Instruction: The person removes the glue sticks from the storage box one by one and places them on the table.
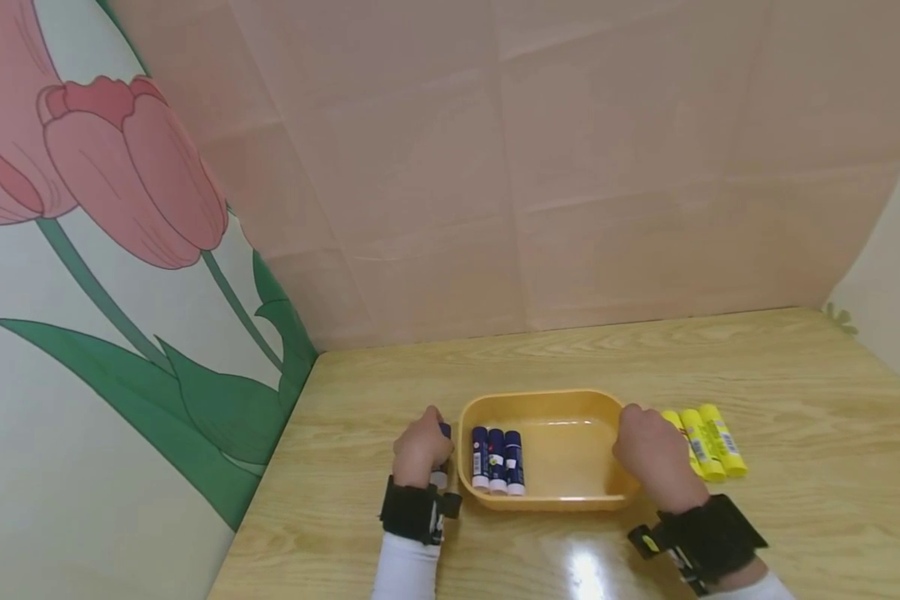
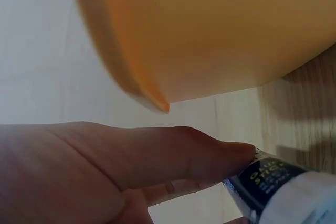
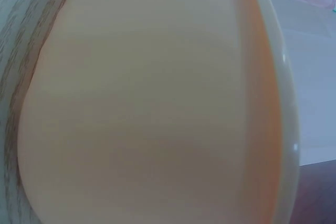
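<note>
Just left of the yellow-orange plastic tray [image 1: 570,502], my left hand [image 1: 422,446] pinches a dark blue glue stick [image 1: 439,477] with a white end. In the left wrist view, thumb and fingers hold the printed tube [image 2: 262,182] below the tray's outer wall [image 2: 210,35]. Three similar blue glue sticks [image 1: 497,460] lie side by side in the tray's left part. My right hand [image 1: 654,457] has its fingers curled at the tray's right rim and grips it; the fingertips are hidden. The right wrist view shows the tray's outer wall [image 3: 142,98], without the hand.
Three yellow glue sticks [image 1: 705,443] lie on the wooden table [image 1: 817,400] right of the tray, partly behind my right hand. A pinkish sheet [image 1: 570,167] covers the back. A wall with painted tulips [image 1: 120,158] borders the table's left side.
</note>
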The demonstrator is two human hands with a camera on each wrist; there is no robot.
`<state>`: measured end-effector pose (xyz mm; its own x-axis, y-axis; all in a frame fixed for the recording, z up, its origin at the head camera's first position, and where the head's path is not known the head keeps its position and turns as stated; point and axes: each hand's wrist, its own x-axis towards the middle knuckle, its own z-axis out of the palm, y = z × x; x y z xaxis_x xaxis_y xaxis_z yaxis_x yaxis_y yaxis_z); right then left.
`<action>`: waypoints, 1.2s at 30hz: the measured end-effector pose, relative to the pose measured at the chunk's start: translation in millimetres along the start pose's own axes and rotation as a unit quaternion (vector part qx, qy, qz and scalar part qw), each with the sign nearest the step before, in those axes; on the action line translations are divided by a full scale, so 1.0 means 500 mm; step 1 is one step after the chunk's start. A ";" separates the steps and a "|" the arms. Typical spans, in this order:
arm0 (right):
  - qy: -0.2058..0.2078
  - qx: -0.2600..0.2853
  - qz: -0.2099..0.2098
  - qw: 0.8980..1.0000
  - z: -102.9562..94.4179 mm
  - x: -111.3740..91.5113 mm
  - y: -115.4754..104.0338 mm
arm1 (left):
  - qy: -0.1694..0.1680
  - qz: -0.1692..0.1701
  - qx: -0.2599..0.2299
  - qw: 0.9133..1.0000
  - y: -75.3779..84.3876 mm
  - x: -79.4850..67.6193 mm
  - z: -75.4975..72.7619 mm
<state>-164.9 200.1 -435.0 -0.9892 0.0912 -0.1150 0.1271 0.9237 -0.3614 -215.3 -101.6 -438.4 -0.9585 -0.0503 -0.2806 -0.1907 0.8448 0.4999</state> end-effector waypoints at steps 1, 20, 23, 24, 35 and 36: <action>0.000 0.001 0.000 1.000 0.000 0.000 0.000 | 0.001 0.003 0.001 1.000 0.000 0.001 0.001; -0.009 0.006 0.004 1.000 -0.003 0.001 -0.001 | 0.012 0.006 0.022 1.000 0.002 0.011 0.021; -0.006 0.006 0.001 1.000 -0.003 0.000 -0.001 | 0.012 0.010 0.026 1.000 0.002 0.013 0.024; -0.005 0.006 0.000 1.000 -0.003 0.000 -0.001 | 0.014 0.014 0.028 0.999 0.002 0.014 0.024; 0.004 0.001 -0.004 1.000 0.002 -0.002 0.000 | 0.012 0.020 0.033 0.999 0.002 0.014 0.022; 0.005 0.001 -0.004 1.000 0.001 -0.002 0.000 | 0.011 0.017 0.031 0.999 0.002 0.014 0.022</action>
<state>-163.8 199.8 -435.4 -0.9908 0.0875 -0.1031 0.1194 0.9238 -0.3638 -220.1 -95.2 -449.1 -0.9688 -0.0311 -0.2461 -0.1444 0.8774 0.4574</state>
